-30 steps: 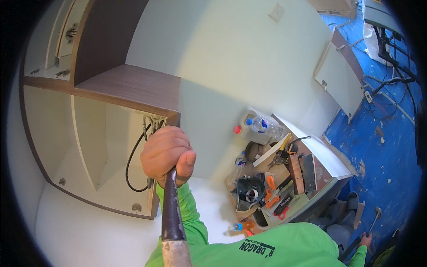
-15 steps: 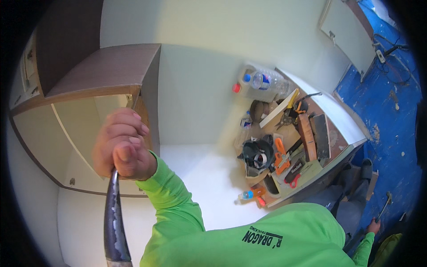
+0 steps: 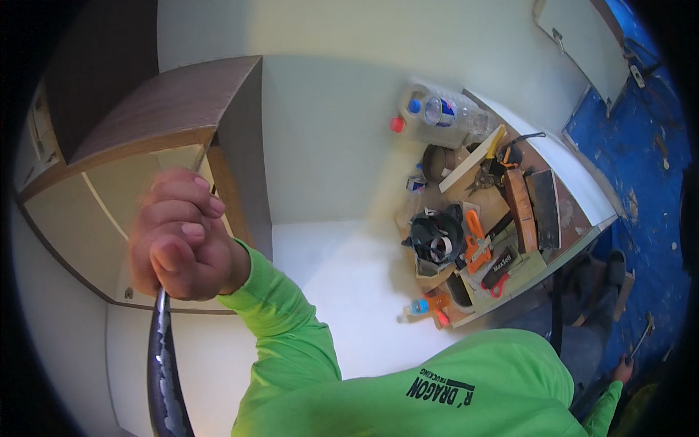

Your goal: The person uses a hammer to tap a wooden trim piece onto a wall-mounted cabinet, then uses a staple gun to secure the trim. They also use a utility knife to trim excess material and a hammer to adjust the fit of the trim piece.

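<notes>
The left hand [image 3: 182,237] curls tight round a dark bar [image 3: 166,364] in front of the cabinet [image 3: 175,102], the right hand [image 3: 623,369] grips a hammer [image 3: 642,337] down low, and a firm, steady hold should stop slips.

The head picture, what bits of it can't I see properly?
In the head view:
- Dark bar: one end cut off by the lower edge; part hidden inside the left hand.
- Cabinet: some of its inside is behind that hand.
- Right hand, on the hammer: too small and dim to count fingers.
</notes>
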`<act>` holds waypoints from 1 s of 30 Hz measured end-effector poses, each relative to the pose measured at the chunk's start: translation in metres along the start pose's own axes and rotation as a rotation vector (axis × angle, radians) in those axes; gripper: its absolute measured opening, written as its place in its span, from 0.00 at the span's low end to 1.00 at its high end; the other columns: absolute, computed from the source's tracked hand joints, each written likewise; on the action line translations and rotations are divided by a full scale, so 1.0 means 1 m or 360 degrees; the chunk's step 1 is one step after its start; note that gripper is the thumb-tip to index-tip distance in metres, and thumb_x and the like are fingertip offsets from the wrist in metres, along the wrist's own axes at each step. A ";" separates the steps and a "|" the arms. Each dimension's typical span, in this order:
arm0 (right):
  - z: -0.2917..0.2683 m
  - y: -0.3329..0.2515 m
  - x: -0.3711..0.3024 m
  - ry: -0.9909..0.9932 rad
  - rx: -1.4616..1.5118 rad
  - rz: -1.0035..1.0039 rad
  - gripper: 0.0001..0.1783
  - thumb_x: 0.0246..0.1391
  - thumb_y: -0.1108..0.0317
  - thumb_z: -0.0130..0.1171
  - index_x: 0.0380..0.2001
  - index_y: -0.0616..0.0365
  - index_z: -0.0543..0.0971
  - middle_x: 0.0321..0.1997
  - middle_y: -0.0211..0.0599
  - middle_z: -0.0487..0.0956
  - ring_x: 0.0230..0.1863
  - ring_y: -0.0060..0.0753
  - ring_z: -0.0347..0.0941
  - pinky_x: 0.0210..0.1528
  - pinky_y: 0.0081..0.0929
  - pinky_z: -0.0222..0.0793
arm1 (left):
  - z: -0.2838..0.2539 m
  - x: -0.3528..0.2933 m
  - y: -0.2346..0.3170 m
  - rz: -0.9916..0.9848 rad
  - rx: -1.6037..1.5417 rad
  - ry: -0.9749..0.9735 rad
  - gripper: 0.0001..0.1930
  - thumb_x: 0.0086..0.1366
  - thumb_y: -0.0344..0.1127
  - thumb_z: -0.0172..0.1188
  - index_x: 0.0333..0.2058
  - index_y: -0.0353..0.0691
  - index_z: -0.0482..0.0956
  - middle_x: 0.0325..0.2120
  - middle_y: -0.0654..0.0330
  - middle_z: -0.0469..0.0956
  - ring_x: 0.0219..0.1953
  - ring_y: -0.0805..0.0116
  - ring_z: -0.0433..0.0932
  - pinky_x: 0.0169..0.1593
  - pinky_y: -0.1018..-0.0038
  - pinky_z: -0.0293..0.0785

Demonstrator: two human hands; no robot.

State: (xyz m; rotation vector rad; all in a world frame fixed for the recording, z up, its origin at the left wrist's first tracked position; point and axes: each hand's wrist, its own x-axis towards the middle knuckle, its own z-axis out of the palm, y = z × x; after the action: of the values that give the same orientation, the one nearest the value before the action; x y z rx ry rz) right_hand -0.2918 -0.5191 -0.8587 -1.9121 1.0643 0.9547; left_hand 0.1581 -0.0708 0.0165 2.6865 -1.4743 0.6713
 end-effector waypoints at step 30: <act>-0.003 -0.058 0.007 0.0262 -0.0013 -0.0035 0.34 0.64 0.57 0.61 0.66 0.68 0.69 0.62 0.59 0.76 0.62 0.56 0.74 0.63 0.42 0.67 | 0.018 0.015 0.018 0.0018 0.0094 0.0267 0.23 0.71 0.44 0.60 0.19 0.39 0.67 0.10 0.62 0.66 0.12 0.67 0.70 0.23 0.68 0.72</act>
State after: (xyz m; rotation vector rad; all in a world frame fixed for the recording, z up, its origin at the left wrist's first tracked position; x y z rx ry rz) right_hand -0.2370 -0.5017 -0.8491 -2.0329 1.1317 0.8012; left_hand 0.1570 -0.0967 0.0025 2.5905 -1.4512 0.9300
